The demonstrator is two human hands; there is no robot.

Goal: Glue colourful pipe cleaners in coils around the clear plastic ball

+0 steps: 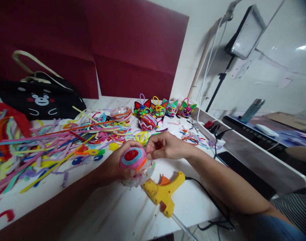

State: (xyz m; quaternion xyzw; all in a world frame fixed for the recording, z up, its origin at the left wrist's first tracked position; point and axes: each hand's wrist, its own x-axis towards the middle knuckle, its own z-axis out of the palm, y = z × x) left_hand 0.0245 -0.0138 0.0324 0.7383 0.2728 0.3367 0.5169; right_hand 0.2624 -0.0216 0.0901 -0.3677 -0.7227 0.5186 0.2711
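Observation:
My left hand (112, 167) is wrapped round a clear ball (139, 175) from its left side. Coloured pipe cleaners cover the ball's upper part, with a red centre ringed in blue and pink. An orange pipe cleaner (142, 164) runs along the ball's side up to the fingertips of my right hand (165, 145), which are pinched together at the ball's upper right. Just below the ball lies a yellow glue gun (163, 192) with an orange trigger, its nozzle end partly hidden behind the ball. A glue stick (183, 227) sticks out of its back.
Loose pipe cleaners (55, 144) heap up across the left of the table. Several finished cat-head ornaments (159, 108) stand at the back, near another wrapped ball (147, 122). A black bag (42, 100) sits back left. A dark phone-like slab (245, 174) and cables lie right.

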